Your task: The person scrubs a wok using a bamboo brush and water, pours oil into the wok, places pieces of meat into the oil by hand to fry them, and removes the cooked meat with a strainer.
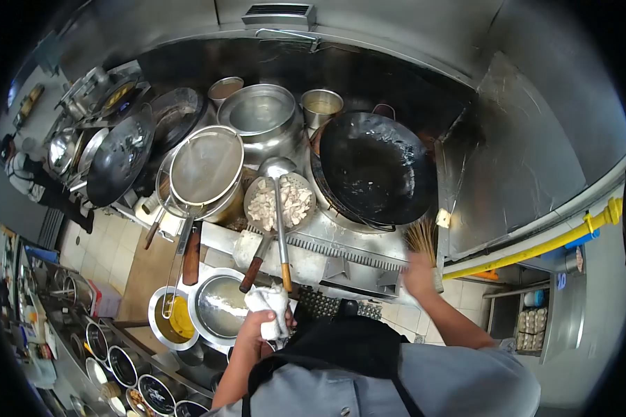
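Observation:
My left hand (pixel 259 326) is closed around a bunched white cloth (pixel 270 306), low in front of my apron. Just beyond the cloth are the wooden handle ends of a ladle (pixel 279 208) and a perforated strainer (pixel 257 240). Pale chopped pieces (pixel 285 201), perhaps meat, fill the strainer, and the ladle lies across them. My right hand (pixel 417 276) is at the stove's front right corner, beside a bamboo wok brush (pixel 421 238) whose bristles point up. Motion blurs its fingers, so I cannot tell whether it grips the brush. A dark wok (pixel 373 167), wet inside, sits tilted on the burner.
A large steel pot (pixel 257 111) and a small pot (pixel 321 104) stand behind. A round mesh sieve (pixel 207 165) rests at left. Bowls of yellow liquid (pixel 181 320) and cloudy liquid (pixel 226 302) are near my left. A yellow pipe (pixel 535 240) runs right. Another person (pixel 38 174) stands far left.

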`<state>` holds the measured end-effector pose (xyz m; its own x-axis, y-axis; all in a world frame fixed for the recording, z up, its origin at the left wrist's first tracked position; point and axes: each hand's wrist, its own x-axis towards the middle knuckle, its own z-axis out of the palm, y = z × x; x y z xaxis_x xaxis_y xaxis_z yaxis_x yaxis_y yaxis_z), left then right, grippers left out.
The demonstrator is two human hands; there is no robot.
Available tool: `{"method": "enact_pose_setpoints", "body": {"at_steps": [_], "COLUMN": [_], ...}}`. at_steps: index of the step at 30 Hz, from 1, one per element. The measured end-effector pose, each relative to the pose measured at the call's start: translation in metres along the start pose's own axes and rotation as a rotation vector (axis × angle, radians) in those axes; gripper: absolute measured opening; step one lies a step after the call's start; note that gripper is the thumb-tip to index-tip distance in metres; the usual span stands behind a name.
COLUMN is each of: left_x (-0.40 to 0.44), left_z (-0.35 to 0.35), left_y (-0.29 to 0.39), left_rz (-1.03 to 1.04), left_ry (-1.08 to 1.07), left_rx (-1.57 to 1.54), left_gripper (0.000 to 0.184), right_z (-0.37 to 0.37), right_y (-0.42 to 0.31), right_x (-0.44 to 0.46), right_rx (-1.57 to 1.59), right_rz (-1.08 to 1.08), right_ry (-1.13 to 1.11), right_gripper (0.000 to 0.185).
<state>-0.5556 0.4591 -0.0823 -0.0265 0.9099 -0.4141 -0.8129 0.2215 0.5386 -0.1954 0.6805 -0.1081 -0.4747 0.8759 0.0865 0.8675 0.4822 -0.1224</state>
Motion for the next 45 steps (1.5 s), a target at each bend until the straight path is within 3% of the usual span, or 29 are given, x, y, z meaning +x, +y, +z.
{"method": "enact_pose_setpoints", "body": {"at_steps": [1, 3, 7, 9, 11, 13, 14, 16, 18, 20, 21, 23, 25, 27, 29, 31, 33, 35, 37, 38, 39, 41, 43, 44, 45], "left_x": [0.009, 0.026, 0.067, 0.078, 0.088, 0.099, 0.102, 0.103, 0.123, 0.131, 0.129, 0.129, 0.137, 0.147, 0.163, 0.171, 0.182, 0.186, 0.184, 0.180, 0.175, 0.171, 0.180, 0.177, 0.176], "left_z": [-0.006, 0.009, 0.035, 0.063, 0.076, 0.077, 0.081, 0.095, 0.089, 0.092, 0.099, 0.104, 0.104, 0.112, 0.098, 0.113, 0.103, 0.083, 0.065, 0.069, 0.074, 0.085, 0.088, 0.101, 0.115], "left_y": [0.000, 0.006, -0.009, -0.013, -0.023, -0.037, -0.044, -0.052, -0.071, -0.083, -0.083, -0.082, -0.082, -0.073, -0.073, -0.065, -0.069, -0.070, -0.071, -0.065, -0.059, -0.048, -0.049, -0.044, -0.035], "left_rz": [-0.014, -0.011, -0.084, -0.106, -0.102, -0.081, -0.078, -0.081, -0.078, -0.058, -0.023, 0.024, 0.049, 0.033, -0.025, 0.005, -0.034, -0.077, -0.109, -0.119, -0.130, -0.122, -0.071, -0.091, -0.108], "left_ry": [-0.081, -0.207, -0.167, -0.144, -0.130, -0.128, -0.097, 0.032, 0.127, 0.257, 0.278, 0.291, 0.325, 0.337, 0.326, 0.297, 0.293, 0.294, 0.255, 0.290, 0.324, 0.325, 0.295, 0.315, 0.328], "left_rx": [0.015, 0.059, 0.132, 0.166, 0.136, 0.098, 0.074, 0.074, 0.071, 0.044, 0.046, 0.096, 0.074, 0.120, 0.142, 0.135, 0.127, 0.134, 0.142, 0.161, 0.179, 0.195, 0.222, 0.262, 0.302], "left_gripper": [0.058, 0.056, 0.054, 0.052, 0.050, 0.049, 0.048, 0.042, 0.039, 0.032, 0.032, 0.031, 0.033, 0.034, 0.037, 0.037, 0.036, 0.036, 0.036, 0.033, 0.029, 0.023, 0.020, 0.021, 0.023], "right_z": [0.019, 0.013, 0.048, 0.043, 0.018, -0.024, -0.057, -0.085, -0.134, -0.175, -0.178, -0.170, -0.150, -0.085, -0.050, -0.016, -0.005, 0.003, -0.064, -0.078, -0.090, -0.052, -0.039, -0.018, 0.007], "right_y": [0.046, 0.073, 0.124, 0.129, 0.127, 0.101, 0.084, 0.091, 0.107, 0.103, 0.109, 0.120, 0.107, 0.105, 0.082, 0.048, 0.015, 0.022, 0.038, 0.055, 0.072, 0.104, 0.085, 0.069, 0.044], "right_x": [-0.015, -0.039, -0.057, -0.051, -0.063, -0.083, -0.078, -0.045, 0.007, 0.060, 0.083, 0.128, 0.186, 0.258, 0.325, 0.346, 0.316, 0.269, 0.234, 0.232, 0.241, 0.293, 0.334, 0.342, 0.341], "right_rx": [-0.003, -0.137, -0.070, 0.175, 1.164, 1.673, 1.697, 1.573, 1.123, 0.643, 0.651, 0.448, 0.062, -0.099, 0.078, 0.285, 0.499, 0.531, 0.272, 0.137, -0.003, -0.121, 0.165, 0.375, 0.635], "right_rz": [0.292, 0.626, 0.549, 0.653, 0.983, 1.007, 0.914, 0.640, 0.358, 0.128, 0.123, -0.110, -0.144, -0.127, 0.104, 0.174, 0.108, -0.105, -0.104, -0.052, -0.007, 0.161, 0.101, 0.008, 0.093], "right_ry": [-0.036, -0.103, -0.247, -0.284, -0.196, -0.002, 0.083, 0.305, 0.180, 0.296, 0.307, -0.041, -0.459, -0.469, -0.234, -0.080, -0.160, -0.124, -0.430, -0.450, -0.467, -0.243, -0.126, -0.079, -0.138], "right_gripper": [0.051, 0.057, 0.059, 0.057, 0.054, 0.040, 0.040, 0.044, 0.064, 0.063, 0.063, 0.054, 0.040, 0.031, 0.028, 0.031, 0.037, 0.041, 0.042, 0.040, 0.038, 0.034, 0.032, 0.054, 0.059]}}
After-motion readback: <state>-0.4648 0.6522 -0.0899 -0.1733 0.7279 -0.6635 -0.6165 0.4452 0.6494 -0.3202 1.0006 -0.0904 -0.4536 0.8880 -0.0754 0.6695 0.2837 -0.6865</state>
